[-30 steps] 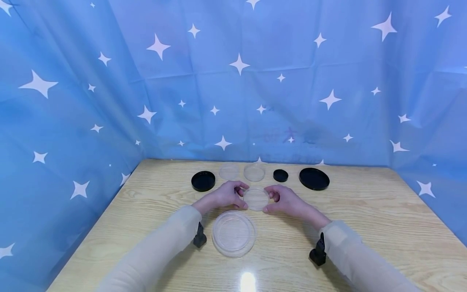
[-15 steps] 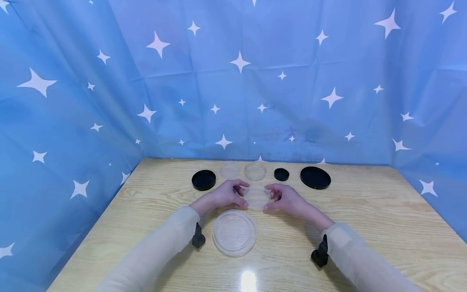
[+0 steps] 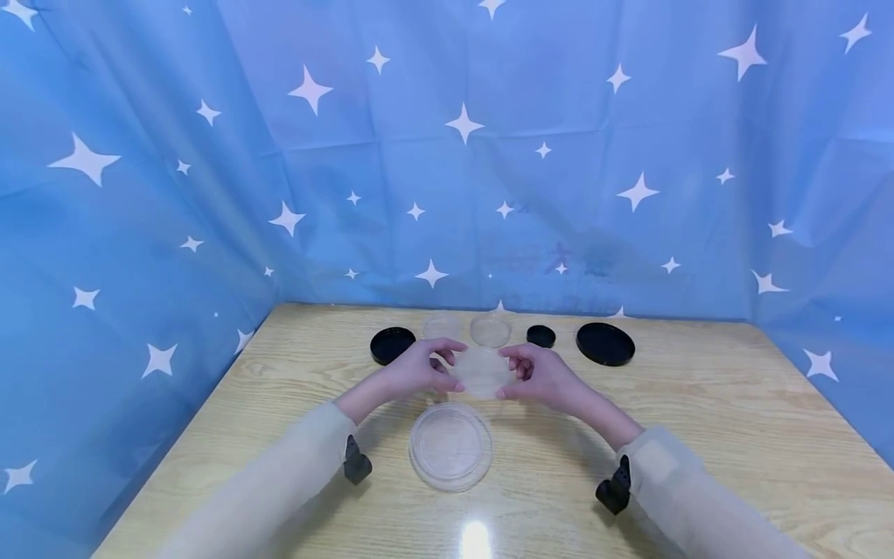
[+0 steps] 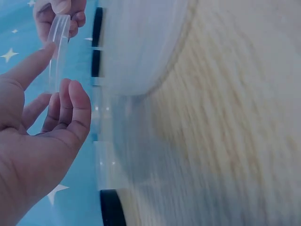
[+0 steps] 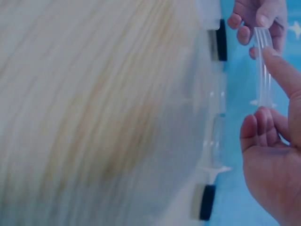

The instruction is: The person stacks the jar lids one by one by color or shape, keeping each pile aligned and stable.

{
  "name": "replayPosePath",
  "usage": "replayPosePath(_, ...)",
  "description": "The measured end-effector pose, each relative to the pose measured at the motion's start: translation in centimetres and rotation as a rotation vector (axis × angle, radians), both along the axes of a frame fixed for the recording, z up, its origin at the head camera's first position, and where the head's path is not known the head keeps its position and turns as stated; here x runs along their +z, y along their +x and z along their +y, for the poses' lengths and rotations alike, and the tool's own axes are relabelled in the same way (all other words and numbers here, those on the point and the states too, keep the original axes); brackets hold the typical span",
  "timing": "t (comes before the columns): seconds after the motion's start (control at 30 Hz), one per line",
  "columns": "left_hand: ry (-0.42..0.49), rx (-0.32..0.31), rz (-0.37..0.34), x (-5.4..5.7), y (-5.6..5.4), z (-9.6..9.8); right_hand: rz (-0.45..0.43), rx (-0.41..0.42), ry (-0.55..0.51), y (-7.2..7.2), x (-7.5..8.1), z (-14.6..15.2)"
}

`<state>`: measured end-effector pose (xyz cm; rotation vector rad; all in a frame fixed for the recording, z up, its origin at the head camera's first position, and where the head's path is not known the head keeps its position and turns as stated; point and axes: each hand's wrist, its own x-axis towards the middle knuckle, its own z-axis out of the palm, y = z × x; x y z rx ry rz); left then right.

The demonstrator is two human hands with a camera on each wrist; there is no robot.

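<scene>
A clear petri dish point(image 3: 482, 374) is held between both hands above the table, its edge toward the camera in the left wrist view. At its left rim, my left hand point(image 3: 424, 368) grips with thumb and fingers. On the opposite rim my right hand point(image 3: 543, 376) holds on the same way. The right wrist view shows stacked rims on the petri dish point(image 5: 263, 70), so a lid may be on it. Just nearer the body, a larger clear petri dish point(image 3: 450, 446) lies flat on the table.
Along the back of the wooden table point(image 3: 698, 435) lie a black round dish point(image 3: 393, 345), two clear dishes, the right clear dish point(image 3: 491, 331) among them, a small black dish point(image 3: 541, 335) and a large black dish point(image 3: 605, 344). Behind hangs a blue star-patterned cloth point(image 3: 391, 178).
Both hands have raised the clear petri dish off the table and shifted it slightly left. The larger petri dish and the back row stay put.
</scene>
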<state>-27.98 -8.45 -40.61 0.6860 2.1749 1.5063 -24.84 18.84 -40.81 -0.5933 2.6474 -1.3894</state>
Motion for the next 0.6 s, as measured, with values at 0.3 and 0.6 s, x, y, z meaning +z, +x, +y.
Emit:
replayPosePath(0.3,0.022,0.06,0.081,0.9,2.7,-2.1,0.016,0.066,-0.038,1.3,1.1,-1.8)
replayPosePath(0.6,0.002,0.122,0.145,0.3,5.4,-4.3,0.029,0.128,0.001,2.6,0.8,-3.7)
